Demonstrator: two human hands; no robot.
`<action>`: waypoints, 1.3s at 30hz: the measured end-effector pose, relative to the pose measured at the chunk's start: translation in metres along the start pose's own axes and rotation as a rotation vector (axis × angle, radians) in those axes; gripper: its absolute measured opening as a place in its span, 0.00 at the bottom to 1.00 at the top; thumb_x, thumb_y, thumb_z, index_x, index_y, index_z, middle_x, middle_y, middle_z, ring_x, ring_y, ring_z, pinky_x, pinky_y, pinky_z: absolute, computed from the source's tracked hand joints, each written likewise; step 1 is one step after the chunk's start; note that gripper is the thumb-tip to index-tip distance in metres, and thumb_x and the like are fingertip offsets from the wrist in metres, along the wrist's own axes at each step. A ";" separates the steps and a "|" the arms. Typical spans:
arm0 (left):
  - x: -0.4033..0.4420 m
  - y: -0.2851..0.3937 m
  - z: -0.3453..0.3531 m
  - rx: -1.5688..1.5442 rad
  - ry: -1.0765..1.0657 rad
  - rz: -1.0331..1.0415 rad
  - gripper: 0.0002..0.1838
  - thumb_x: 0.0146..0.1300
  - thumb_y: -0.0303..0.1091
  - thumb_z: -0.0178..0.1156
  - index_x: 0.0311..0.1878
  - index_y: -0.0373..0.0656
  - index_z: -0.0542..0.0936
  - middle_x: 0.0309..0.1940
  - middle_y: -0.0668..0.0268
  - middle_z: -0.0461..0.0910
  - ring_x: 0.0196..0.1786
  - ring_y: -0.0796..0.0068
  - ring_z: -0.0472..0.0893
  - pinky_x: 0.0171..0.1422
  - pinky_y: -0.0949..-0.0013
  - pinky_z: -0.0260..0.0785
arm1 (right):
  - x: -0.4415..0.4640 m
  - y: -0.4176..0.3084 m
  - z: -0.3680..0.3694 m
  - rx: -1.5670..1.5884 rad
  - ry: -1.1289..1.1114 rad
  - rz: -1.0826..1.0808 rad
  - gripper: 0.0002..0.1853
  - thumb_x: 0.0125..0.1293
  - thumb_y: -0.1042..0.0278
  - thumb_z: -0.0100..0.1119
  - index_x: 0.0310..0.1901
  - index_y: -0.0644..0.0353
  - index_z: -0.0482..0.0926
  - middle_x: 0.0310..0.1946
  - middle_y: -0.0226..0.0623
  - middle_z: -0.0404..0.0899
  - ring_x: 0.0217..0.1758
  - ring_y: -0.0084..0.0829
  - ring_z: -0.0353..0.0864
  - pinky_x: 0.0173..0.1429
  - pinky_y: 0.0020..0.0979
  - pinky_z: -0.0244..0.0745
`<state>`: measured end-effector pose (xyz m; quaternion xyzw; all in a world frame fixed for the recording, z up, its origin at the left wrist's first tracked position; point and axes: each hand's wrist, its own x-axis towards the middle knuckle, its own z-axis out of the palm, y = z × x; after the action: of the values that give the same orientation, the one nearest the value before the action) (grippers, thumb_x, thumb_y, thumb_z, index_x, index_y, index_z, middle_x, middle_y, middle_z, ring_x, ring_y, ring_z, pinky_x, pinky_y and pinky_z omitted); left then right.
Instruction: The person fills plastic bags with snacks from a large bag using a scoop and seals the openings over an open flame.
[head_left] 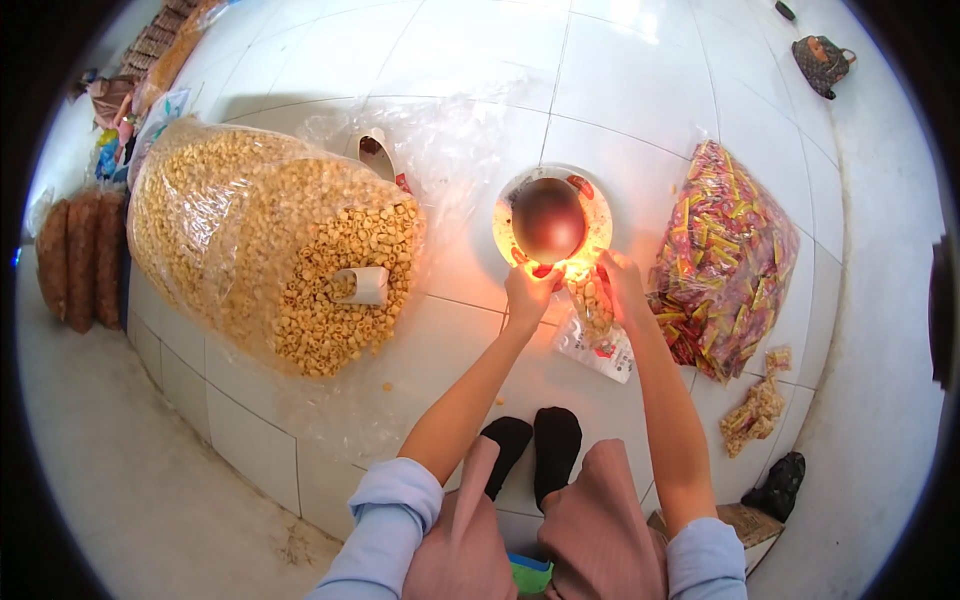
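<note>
Holding a small clear bag of pale yellow snacks (592, 305) between both bare hands, just at the near edge of a white plate (600, 205) on the tiled floor (460, 360). Pointing the bag's upper end away from the body, into the bright orange glow at the plate's near rim. Slanting the filled end back toward the feet and slightly to the right, so running the long axis nearly fore and aft. Pinching the upper end's left side with the left hand (527, 292), thumb and fingers together, but losing the exact contact in the glare. Clamping the bag's right side near the top with the right hand (624, 288), fingers closed on the film. Facing a dark, blurred round shape (548, 220) in the plate's middle. Overlapping, in this view, a white printed packet (608, 360) with the bag's lower end; not being able to tell about touching. Working between a large sack of ring-shaped snacks (210, 220) on the left and a sack of red-and-yellow sachets (720, 260) on the right.
</note>
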<state>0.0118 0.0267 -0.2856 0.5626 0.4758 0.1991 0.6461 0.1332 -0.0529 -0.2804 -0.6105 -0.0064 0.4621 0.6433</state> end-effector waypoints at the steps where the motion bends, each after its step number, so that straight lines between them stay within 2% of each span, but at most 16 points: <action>1: -0.005 0.001 0.000 0.037 -0.033 0.007 0.09 0.55 0.32 0.61 0.32 0.33 0.80 0.23 0.66 0.79 0.26 0.83 0.77 0.32 0.78 0.71 | -0.009 -0.003 0.000 0.071 -0.036 0.051 0.09 0.56 0.68 0.61 0.31 0.65 0.76 0.25 0.27 0.74 0.23 0.14 0.71 0.27 0.16 0.66; 2: -0.009 0.001 0.000 0.073 -0.067 0.014 0.10 0.55 0.32 0.61 0.32 0.33 0.80 0.23 0.66 0.79 0.26 0.83 0.77 0.32 0.78 0.71 | -0.015 -0.005 -0.001 0.072 -0.029 0.051 0.09 0.56 0.68 0.61 0.31 0.65 0.76 0.25 0.27 0.74 0.23 0.14 0.71 0.27 0.16 0.66; 4: -0.016 0.007 -0.001 0.094 -0.093 0.022 0.10 0.55 0.33 0.61 0.32 0.33 0.80 0.22 0.67 0.79 0.26 0.83 0.77 0.33 0.79 0.71 | -0.024 -0.008 -0.004 -0.056 -0.164 0.090 0.09 0.55 0.67 0.62 0.29 0.63 0.75 0.24 0.26 0.73 0.23 0.14 0.69 0.26 0.17 0.65; 6: -0.023 0.013 -0.004 0.143 -0.139 0.057 0.10 0.56 0.33 0.61 0.31 0.33 0.80 0.23 0.67 0.79 0.27 0.84 0.77 0.33 0.79 0.71 | -0.017 0.001 -0.015 -0.177 -0.164 0.065 0.09 0.55 0.67 0.61 0.28 0.63 0.74 0.24 0.26 0.73 0.23 0.14 0.69 0.27 0.17 0.65; 9: -0.028 0.018 -0.007 0.058 -0.173 0.046 0.11 0.56 0.34 0.60 0.31 0.34 0.80 0.24 0.66 0.79 0.26 0.83 0.77 0.33 0.79 0.71 | -0.018 0.009 -0.022 -0.123 -0.160 0.111 0.10 0.57 0.65 0.60 0.35 0.63 0.75 0.26 0.27 0.75 0.28 0.17 0.73 0.33 0.19 0.70; 11: -0.029 0.013 -0.009 0.018 -0.174 0.043 0.11 0.56 0.34 0.60 0.32 0.33 0.79 0.24 0.66 0.79 0.26 0.83 0.76 0.33 0.79 0.71 | -0.020 0.013 -0.024 0.023 0.091 0.081 0.12 0.57 0.62 0.59 0.35 0.63 0.75 0.29 0.29 0.75 0.29 0.18 0.73 0.33 0.21 0.70; 15: -0.027 0.012 -0.017 -0.016 -0.205 0.040 0.11 0.57 0.34 0.59 0.33 0.33 0.78 0.24 0.66 0.79 0.26 0.84 0.75 0.33 0.78 0.71 | -0.034 -0.006 -0.022 0.076 0.068 0.088 0.14 0.58 0.58 0.58 0.36 0.62 0.75 0.32 0.31 0.75 0.31 0.18 0.72 0.37 0.23 0.69; 18: -0.025 0.015 -0.020 0.003 -0.239 0.056 0.11 0.57 0.34 0.59 0.34 0.33 0.78 0.24 0.66 0.79 0.26 0.83 0.75 0.34 0.78 0.71 | -0.035 -0.015 -0.012 0.015 -0.031 0.116 0.13 0.60 0.58 0.56 0.37 0.61 0.75 0.34 0.31 0.74 0.34 0.19 0.72 0.43 0.24 0.68; 20: -0.024 0.016 -0.022 0.006 -0.255 0.053 0.11 0.57 0.34 0.59 0.34 0.33 0.78 0.24 0.66 0.79 0.27 0.83 0.76 0.35 0.78 0.71 | -0.031 -0.010 -0.016 -0.007 -0.312 0.011 0.11 0.61 0.60 0.55 0.37 0.59 0.74 0.33 0.29 0.74 0.35 0.19 0.72 0.46 0.24 0.67; 21: -0.023 0.016 -0.023 0.007 -0.271 0.050 0.11 0.57 0.34 0.59 0.34 0.33 0.78 0.24 0.66 0.79 0.27 0.83 0.76 0.35 0.79 0.71 | -0.031 -0.011 -0.016 -0.007 -0.312 0.011 0.11 0.61 0.60 0.55 0.37 0.59 0.74 0.33 0.29 0.74 0.35 0.19 0.72 0.46 0.24 0.67; 23: -0.020 0.017 -0.026 -0.001 -0.289 0.052 0.11 0.57 0.34 0.59 0.34 0.33 0.78 0.24 0.66 0.79 0.28 0.83 0.76 0.35 0.79 0.71 | -0.030 -0.010 -0.017 -0.085 -0.376 0.119 0.09 0.61 0.63 0.54 0.36 0.59 0.73 0.32 0.27 0.74 0.36 0.18 0.72 0.45 0.24 0.69; 27: -0.012 0.014 -0.029 -0.041 -0.319 0.040 0.11 0.57 0.35 0.60 0.35 0.34 0.79 0.25 0.66 0.79 0.29 0.83 0.76 0.37 0.78 0.71 | -0.031 -0.006 -0.011 -0.077 -0.275 0.102 0.07 0.60 0.66 0.55 0.36 0.58 0.72 0.31 0.25 0.74 0.36 0.17 0.73 0.41 0.21 0.70; 29: -0.010 0.012 -0.029 -0.063 -0.287 0.031 0.12 0.56 0.35 0.61 0.34 0.33 0.79 0.25 0.65 0.79 0.28 0.82 0.77 0.36 0.78 0.72 | -0.030 -0.003 -0.006 -0.092 -0.144 0.021 0.07 0.59 0.68 0.56 0.35 0.59 0.72 0.30 0.25 0.73 0.33 0.16 0.73 0.37 0.19 0.72; 34: -0.009 0.012 -0.029 -0.089 -0.227 0.002 0.12 0.54 0.35 0.63 0.34 0.33 0.79 0.25 0.65 0.80 0.28 0.81 0.78 0.36 0.79 0.72 | -0.022 0.009 0.001 -0.043 -0.104 -0.081 0.08 0.58 0.68 0.57 0.36 0.61 0.72 0.29 0.27 0.74 0.31 0.16 0.74 0.36 0.19 0.71; 36: -0.007 0.010 -0.032 -0.058 -0.267 -0.071 0.12 0.56 0.34 0.61 0.38 0.35 0.78 0.30 0.67 0.78 0.33 0.82 0.76 0.43 0.78 0.72 | -0.020 0.011 0.002 -0.041 -0.094 -0.109 0.08 0.57 0.68 0.57 0.36 0.62 0.72 0.29 0.27 0.74 0.31 0.16 0.74 0.36 0.19 0.71; 39: -0.005 0.003 -0.034 -0.064 -0.242 -0.087 0.11 0.56 0.33 0.60 0.37 0.35 0.78 0.30 0.67 0.78 0.34 0.82 0.77 0.43 0.78 0.72 | -0.017 0.012 0.003 -0.048 -0.057 -0.144 0.10 0.57 0.68 0.57 0.37 0.63 0.73 0.29 0.28 0.74 0.31 0.17 0.74 0.37 0.19 0.70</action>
<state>-0.0178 0.0419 -0.2777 0.5405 0.4118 0.1168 0.7243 0.1150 -0.0631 -0.2802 -0.6103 -0.0799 0.4317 0.6594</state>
